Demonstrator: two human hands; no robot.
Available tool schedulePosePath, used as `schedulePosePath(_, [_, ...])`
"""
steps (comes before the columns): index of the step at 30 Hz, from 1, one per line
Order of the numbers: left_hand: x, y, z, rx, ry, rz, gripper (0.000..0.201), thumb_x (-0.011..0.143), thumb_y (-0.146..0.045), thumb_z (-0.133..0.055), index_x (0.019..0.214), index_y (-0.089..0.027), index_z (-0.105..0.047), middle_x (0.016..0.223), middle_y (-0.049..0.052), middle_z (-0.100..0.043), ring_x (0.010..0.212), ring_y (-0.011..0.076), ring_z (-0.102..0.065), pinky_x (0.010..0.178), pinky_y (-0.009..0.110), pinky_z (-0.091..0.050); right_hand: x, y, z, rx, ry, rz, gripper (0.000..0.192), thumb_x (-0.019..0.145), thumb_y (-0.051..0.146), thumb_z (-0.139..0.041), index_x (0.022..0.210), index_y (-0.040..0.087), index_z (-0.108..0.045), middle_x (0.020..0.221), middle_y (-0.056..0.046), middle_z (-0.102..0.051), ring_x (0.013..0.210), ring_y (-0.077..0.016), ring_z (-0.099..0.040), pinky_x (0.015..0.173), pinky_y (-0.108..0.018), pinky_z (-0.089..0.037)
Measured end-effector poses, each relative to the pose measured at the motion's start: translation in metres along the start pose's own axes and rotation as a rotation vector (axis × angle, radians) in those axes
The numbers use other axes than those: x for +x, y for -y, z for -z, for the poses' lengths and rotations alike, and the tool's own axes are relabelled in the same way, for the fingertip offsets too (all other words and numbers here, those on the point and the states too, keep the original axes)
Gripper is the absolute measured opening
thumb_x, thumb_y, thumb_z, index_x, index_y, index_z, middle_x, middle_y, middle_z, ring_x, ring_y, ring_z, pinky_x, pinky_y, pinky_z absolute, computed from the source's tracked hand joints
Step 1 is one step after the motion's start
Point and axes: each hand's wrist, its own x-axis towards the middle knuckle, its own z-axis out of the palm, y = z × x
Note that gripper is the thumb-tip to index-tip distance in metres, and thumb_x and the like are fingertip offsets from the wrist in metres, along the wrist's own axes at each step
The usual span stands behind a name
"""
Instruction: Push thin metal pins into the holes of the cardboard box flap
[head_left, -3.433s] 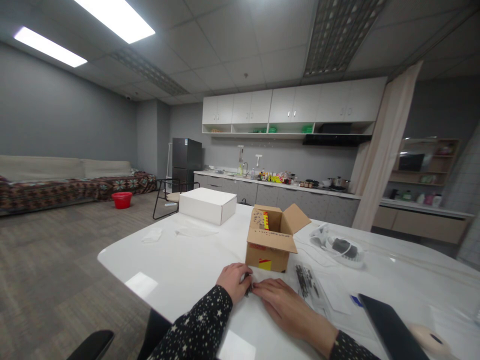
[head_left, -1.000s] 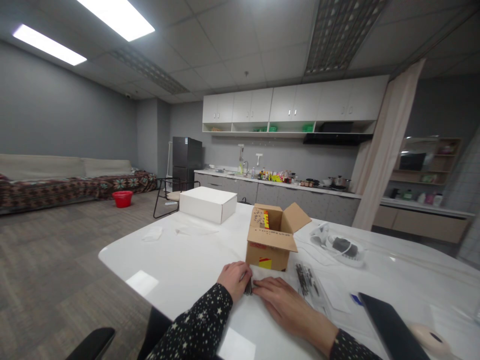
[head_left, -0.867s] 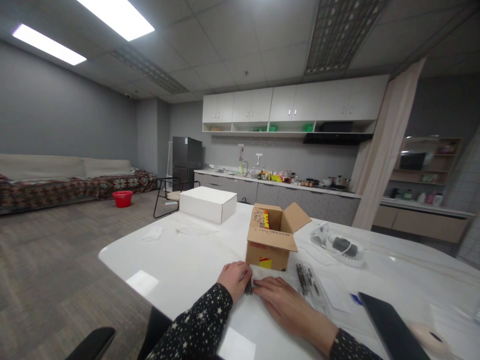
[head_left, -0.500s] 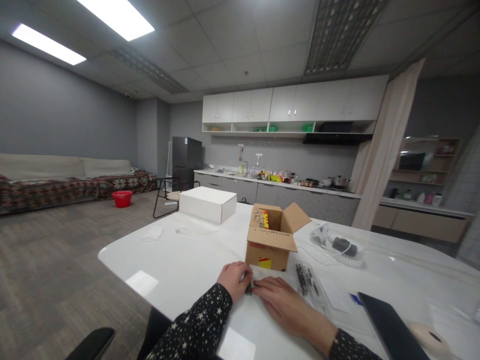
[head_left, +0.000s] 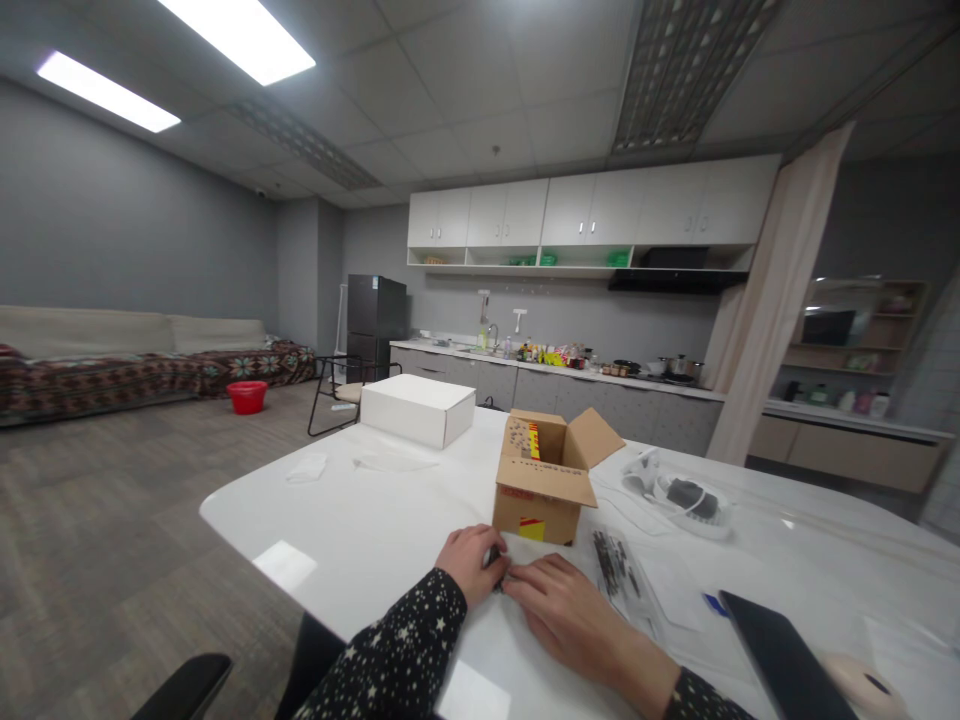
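Close together on the white table (head_left: pixel 375 535), both my hands meet just in front of an open cardboard box (head_left: pixel 517 510). My left hand (head_left: pixel 471 562) has its fingers curled around a small dark item (head_left: pixel 492 556), mostly covered, whose kind I cannot make out. My right hand (head_left: pixel 559 605) reaches in from the right, fingers bent and pressed together, its fingertips at the same small item. Right of the box lies a clear plastic tray (head_left: pixel 626 575) with several thin dark pieces in it.
A closed white box (head_left: pixel 416 410) stands at the far left of the table. Crumpled white tissue (head_left: pixel 306 467) lies in front of it. To the right are a white corded device (head_left: pixel 694 500), a dark tablet-like slab (head_left: pixel 784 650) and a beige rounded object (head_left: pixel 862 685).
Both hands stay in nearly the same place. The fingers of my left hand have shifted slightly, showing a bit more of the dark item. The whole view has moved very slightly.
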Motion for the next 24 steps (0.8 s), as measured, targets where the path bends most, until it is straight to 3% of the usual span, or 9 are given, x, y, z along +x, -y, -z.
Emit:
schedulePosePath(7, [-0.002, 0.003, 0.0, 0.002, -0.007, 0.003, 0.018, 0.08, -0.03, -0.055, 0.095, -0.026, -0.065, 0.106, 0.001, -0.065, 0.106, 0.0204, -0.057, 0.095, 0.035, -0.039, 0.007, 0.003, 0.019, -0.006, -0.125, 0.071, 0.035, 0.085, 0.007, -0.042, 0.113, 0.02, -0.06, 0.108, -0.008, -0.067, 0.093, -0.0203, -0.06, 0.082, -0.037, -0.046])
schedulePosePath(13, [-0.002, -0.002, 0.004, 0.012, 0.011, 0.01, 0.02, 0.08, -0.033, -0.055, 0.095, -0.025, -0.065, 0.107, 0.002, -0.065, 0.106, 0.0218, -0.057, 0.095, 0.035, -0.039, 0.019, -0.005, 0.063, 0.008, -0.307, 0.034, 0.029, 0.091, 0.015, -0.043, 0.112, 0.019, -0.062, 0.106, -0.01, -0.067, 0.096, -0.0211, -0.06, 0.085, -0.039, -0.047])
schedulePosePath(16, [-0.001, -0.004, 0.004, 0.007, 0.016, 0.023, 0.019, 0.079, -0.032, -0.057, 0.095, -0.025, -0.065, 0.108, 0.001, -0.066, 0.106, 0.0217, -0.057, 0.096, 0.036, -0.038, 0.031, -0.013, 0.095, 0.025, -0.357, -0.082, 0.025, 0.092, 0.021, -0.045, 0.108, 0.019, -0.064, 0.105, -0.01, -0.068, 0.099, -0.0222, -0.06, 0.089, -0.041, -0.045])
schedulePosePath(19, [0.0, -0.005, 0.004, 0.007, 0.016, 0.03, 0.018, 0.08, -0.032, -0.056, 0.095, -0.025, -0.064, 0.108, 0.001, -0.066, 0.107, 0.0213, -0.057, 0.096, 0.036, -0.037, 0.043, -0.028, 0.122, 0.111, -0.325, -0.271, 0.023, 0.09, 0.029, -0.05, 0.102, 0.019, -0.067, 0.103, -0.009, -0.069, 0.098, -0.0227, -0.061, 0.087, -0.038, -0.046])
schedulePosePath(24, [0.0, -0.011, 0.008, -0.005, 0.027, 0.04, 0.018, 0.08, -0.032, -0.054, 0.094, -0.024, -0.064, 0.107, 0.002, -0.066, 0.106, 0.0207, -0.057, 0.095, 0.034, -0.038, 0.053, -0.063, 0.144, 0.366, -0.245, -0.489, 0.026, 0.085, 0.033, -0.056, 0.1, 0.017, -0.069, 0.095, -0.008, -0.071, 0.086, -0.0192, -0.064, 0.076, -0.03, -0.049])
